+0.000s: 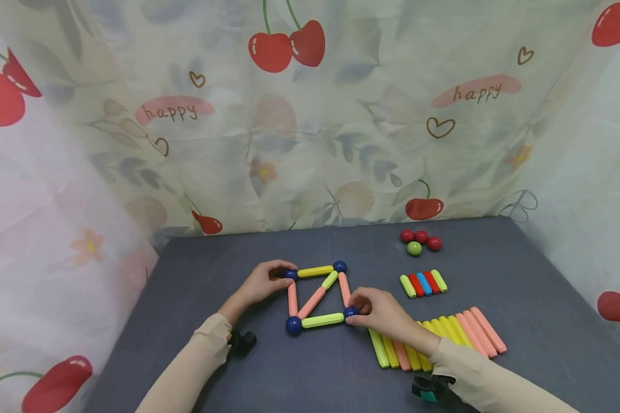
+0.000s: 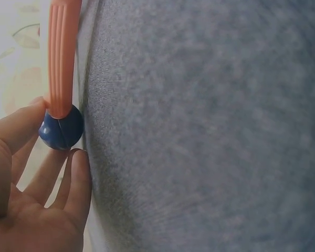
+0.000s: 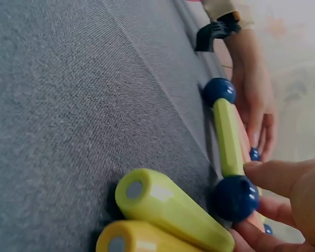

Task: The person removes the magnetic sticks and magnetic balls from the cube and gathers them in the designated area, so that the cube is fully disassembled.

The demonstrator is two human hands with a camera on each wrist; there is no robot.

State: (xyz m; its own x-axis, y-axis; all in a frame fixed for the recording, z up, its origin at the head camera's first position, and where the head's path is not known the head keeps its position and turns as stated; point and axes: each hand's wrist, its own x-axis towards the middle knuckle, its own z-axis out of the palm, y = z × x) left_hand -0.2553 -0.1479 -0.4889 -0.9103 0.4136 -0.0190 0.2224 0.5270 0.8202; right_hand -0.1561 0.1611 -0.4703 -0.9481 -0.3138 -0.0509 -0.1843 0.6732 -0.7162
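A square of magnetic rods with blue balls at its corners lies on the dark table. My left hand point(image 1: 260, 282) holds the far-left blue ball point(image 1: 290, 274) between thumb and fingers; a pink rod point(image 2: 61, 58) meets that ball in the left wrist view. At the near-right corner, my right hand point(image 1: 384, 314) pinches another blue ball point(image 3: 235, 198), which joins a yellow-green rod point(image 3: 229, 137). A yellow rod point(image 1: 315, 271) forms the far side. Across the square runs a diagonal of one pink rod point(image 1: 312, 303) and one short yellow-green rod point(image 1: 329, 280).
Loose yellow-green, yellow and pink rods point(image 1: 483, 332) lie in a row partly under my right forearm. Behind them are short coloured rods point(image 1: 424, 284), then red balls point(image 1: 421, 236) and a green ball point(image 1: 414, 248). A patterned curtain point(image 1: 310, 126) hangs around the table point(image 1: 217, 252).
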